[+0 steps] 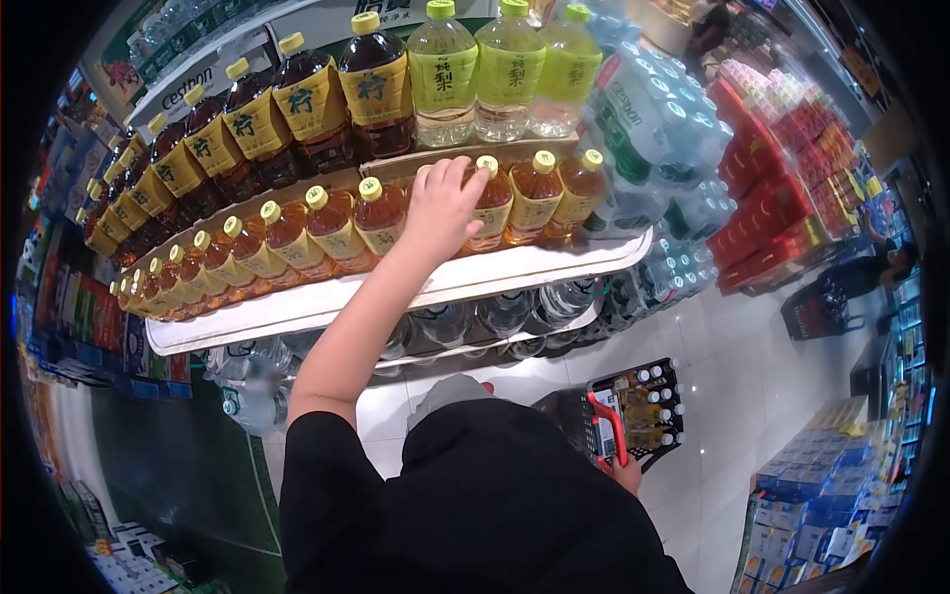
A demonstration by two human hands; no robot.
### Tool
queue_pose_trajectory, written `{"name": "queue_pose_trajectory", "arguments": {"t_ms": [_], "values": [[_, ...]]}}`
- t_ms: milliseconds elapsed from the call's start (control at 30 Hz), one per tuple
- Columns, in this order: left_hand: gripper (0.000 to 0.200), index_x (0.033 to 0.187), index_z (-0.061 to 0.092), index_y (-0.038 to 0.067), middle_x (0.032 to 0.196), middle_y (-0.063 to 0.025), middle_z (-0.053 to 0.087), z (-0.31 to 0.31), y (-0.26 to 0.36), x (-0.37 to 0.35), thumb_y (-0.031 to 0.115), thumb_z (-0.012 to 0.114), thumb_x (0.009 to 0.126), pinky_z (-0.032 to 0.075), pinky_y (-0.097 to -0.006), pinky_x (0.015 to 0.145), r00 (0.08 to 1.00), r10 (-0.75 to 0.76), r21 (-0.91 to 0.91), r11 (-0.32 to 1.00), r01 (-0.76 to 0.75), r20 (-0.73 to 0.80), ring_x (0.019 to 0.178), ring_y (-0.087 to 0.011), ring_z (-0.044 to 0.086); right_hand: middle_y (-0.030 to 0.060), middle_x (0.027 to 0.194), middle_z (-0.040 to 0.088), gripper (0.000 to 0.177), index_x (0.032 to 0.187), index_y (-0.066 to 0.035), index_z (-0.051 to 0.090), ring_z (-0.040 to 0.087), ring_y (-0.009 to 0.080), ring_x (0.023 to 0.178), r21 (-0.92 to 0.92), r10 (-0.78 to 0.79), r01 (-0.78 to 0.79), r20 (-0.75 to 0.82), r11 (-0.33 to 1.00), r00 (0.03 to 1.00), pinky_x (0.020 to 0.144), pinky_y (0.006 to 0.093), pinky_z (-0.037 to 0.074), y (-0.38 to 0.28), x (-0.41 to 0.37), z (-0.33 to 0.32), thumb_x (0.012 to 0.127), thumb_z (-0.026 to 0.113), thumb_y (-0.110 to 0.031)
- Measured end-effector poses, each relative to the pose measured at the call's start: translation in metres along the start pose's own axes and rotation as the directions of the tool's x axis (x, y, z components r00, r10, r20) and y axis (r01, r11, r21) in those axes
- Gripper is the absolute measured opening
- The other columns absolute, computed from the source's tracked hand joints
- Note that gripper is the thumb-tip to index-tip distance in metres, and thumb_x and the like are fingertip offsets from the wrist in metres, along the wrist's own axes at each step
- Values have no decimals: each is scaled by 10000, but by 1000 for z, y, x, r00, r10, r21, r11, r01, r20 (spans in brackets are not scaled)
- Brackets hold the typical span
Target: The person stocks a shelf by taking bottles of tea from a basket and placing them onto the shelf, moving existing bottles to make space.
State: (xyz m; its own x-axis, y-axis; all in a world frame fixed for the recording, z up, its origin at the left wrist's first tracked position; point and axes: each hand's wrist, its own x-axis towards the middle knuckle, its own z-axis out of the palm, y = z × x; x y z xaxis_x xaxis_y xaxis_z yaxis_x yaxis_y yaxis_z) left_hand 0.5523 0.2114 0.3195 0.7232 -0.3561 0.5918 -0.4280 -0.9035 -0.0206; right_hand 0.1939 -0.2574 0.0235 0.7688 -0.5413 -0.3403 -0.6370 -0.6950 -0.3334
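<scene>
My left hand (pixel 444 206) reaches onto the white shelf (pixel 515 260), its fingers spread over the yellow cap of an amber bottle (pixel 490 203) in the front row. Whether it grips that bottle cannot be made out. Similar bottles (pixel 536 193) stand upright on both sides of it. Low on the right, my right hand (pixel 626 475) is closed on the red handle of a black basket (pixel 653 421). Several bottles with white caps lie in the basket.
Behind the front row stand dark bottles (pixel 376 84) and green-labelled bottles (pixel 442 74). Wrapped water packs (pixel 643 119) are stacked at the shelf's right end. Red cartons (pixel 757 188) lie beyond them. A person (pixel 881 267) is at the far right. Blue-white boxes (pixel 811 485) are stacked lower right.
</scene>
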Motion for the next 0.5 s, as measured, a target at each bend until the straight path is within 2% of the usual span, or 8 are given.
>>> {"name": "queue_pose_trajectory", "arguments": {"t_ms": [33, 233, 433, 500], "values": [[760, 1243, 489, 137, 1228, -132, 453, 7, -3, 5, 249, 810, 563, 323, -441, 981, 999, 24, 0, 1000, -24, 37, 1137, -289, 425, 171, 826, 663, 363, 924, -48, 652, 640, 359, 812, -15, 26, -26, 15, 1000, 1000, 717, 439, 487, -6, -2, -3, 773, 618, -377], [841, 1288, 452, 142, 1263, -161, 429, 28, -12, 20, 253, 828, 544, 323, -449, 989, 987, 122, 95, 987, -133, 107, 1147, -298, 440, 176, 856, 665, 374, 962, -55, 642, 643, 351, 823, -184, 111, -113, -18, 976, 994, 737, 443, 492, -36, 5, -3, 755, 625, -366], [753, 1254, 469, 122, 1243, -198, 432, 51, -13, 21, 175, 795, 578, 355, -408, 954, 987, 100, 80, 991, -111, 129, 1080, -289, 498, 176, 816, 666, 297, 895, -51, 659, 644, 353, 803, -60, 106, -112, -107, 992, 989, 714, 444, 497, -32, 11, 10, 718, 625, -287], [570, 1182, 504, 101, 1207, -211, 461, 53, -12, 23, 128, 696, 646, 371, -412, 929, 989, 115, 54, 991, -120, 91, 1008, -286, 519, 173, 804, 666, 285, 877, -52, 664, 644, 352, 798, -82, 102, -114, -141, 990, 985, 709, 439, 498, -37, 8, 10, 714, 631, -283]]}}
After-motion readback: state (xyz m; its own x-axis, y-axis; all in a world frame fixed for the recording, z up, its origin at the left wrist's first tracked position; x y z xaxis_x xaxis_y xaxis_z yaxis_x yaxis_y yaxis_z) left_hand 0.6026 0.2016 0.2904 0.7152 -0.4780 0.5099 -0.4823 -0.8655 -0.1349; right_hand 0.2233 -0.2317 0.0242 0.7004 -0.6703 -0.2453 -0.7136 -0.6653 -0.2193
